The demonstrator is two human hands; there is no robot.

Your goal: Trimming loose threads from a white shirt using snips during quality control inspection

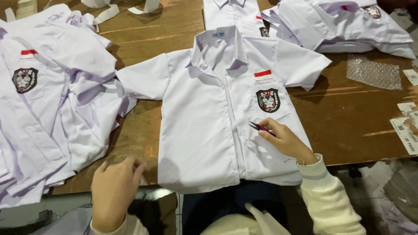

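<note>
A white short-sleeved shirt (204, 117) lies spread flat, front up and buttoned, on the brown wooden table (348, 122). Its chest pocket bears a dark round badge (267, 100) under a small red-and-white strip (263, 75). My right hand (285, 139), in a cream sleeve, rests on the shirt just below the pocket and holds small purple thread snips (257, 127), tips pointing left. My left hand (114, 189) hovers at the table's near edge, left of the shirt's hem, fingers loosely curled and holding nothing.
A heap of similar white shirts (48, 104) covers the left side. More folded shirts (344, 26) are stacked at the back right. A piece of bubble wrap (373, 72) and paper labels (407, 130) lie at the right. White strips (109, 11) lie at the back.
</note>
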